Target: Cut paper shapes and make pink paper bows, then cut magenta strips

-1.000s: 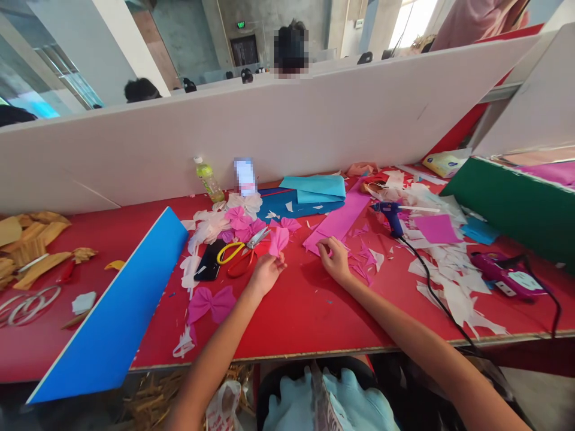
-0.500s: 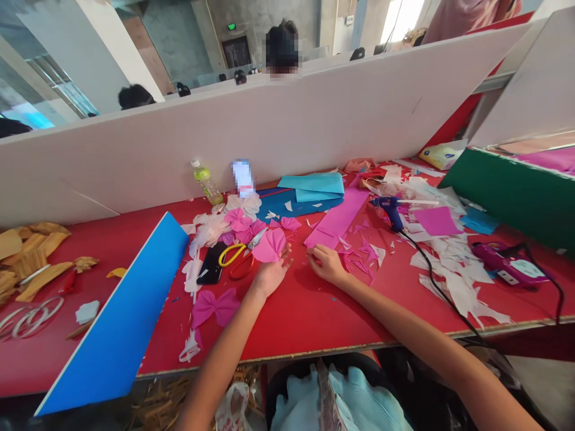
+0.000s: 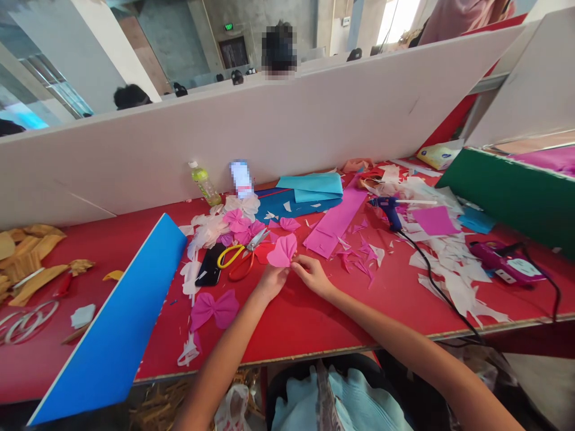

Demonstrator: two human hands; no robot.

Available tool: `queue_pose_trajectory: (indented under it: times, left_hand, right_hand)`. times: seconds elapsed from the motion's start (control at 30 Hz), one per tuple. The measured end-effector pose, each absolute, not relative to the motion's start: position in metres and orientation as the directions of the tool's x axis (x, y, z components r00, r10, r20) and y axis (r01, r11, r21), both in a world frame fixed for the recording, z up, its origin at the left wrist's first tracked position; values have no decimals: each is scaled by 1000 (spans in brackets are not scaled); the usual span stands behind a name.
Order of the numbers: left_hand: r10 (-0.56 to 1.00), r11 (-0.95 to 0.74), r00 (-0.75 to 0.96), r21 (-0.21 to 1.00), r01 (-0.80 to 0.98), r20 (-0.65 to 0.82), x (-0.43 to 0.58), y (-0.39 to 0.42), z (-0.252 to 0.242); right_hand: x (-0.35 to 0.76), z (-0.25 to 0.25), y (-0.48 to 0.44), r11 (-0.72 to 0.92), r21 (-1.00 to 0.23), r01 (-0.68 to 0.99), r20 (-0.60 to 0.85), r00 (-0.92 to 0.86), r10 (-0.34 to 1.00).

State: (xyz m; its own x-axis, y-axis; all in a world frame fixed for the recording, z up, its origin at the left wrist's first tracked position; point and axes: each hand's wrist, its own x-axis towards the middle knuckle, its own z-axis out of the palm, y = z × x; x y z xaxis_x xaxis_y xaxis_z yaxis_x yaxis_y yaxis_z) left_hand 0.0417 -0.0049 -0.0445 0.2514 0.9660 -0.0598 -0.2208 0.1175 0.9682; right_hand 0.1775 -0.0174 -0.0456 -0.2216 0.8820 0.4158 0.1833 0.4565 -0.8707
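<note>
A pink crepe-paper petal, notched like a heart, stands up out of my left hand, whose fingers are closed on its lower end. My right hand meets it from the right, with thumb and forefinger pinched at the petal's base. Just left of the hands lie scissors with one yellow and one red handle. A pink bow-shaped pair of petals rests near my left forearm. Beyond the scissors are more pink petals and a pile of white petals.
A glue gun with its cord lies right, among white paper scraps and a purple power strip. Pink and blue crepe paper lie behind. A bottle and phone stand by the white partition; a blue board stands left.
My right hand has moved left to join my left hand and now pinches the petal's base. The petal has shifted right and turned, its heart shape facing up.
</note>
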Motion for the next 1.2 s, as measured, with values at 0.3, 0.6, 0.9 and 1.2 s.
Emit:
queue_pose_trajectory:
  times: [0.3,0.6,0.9,1.2]
  left_hand:
    - [957,-280,71,824,492,282,35,-4,-49]
    - [936,-256,161,294,921,312,37,-12,-43]
    - [787,-541,416,185,820,456,20,-1,-42]
    - [707,-659,564,110,744,428,27,-4,-45]
  right_hand:
    - [198,-50,1,312,-928,205,348,173,921]
    - [206,-47,7,308,-926,220,361,266,894]
    - [206,-47,7,309,-917,252,369,245,896]
    - [205,-50,7,342,-881,326,414,184,891]
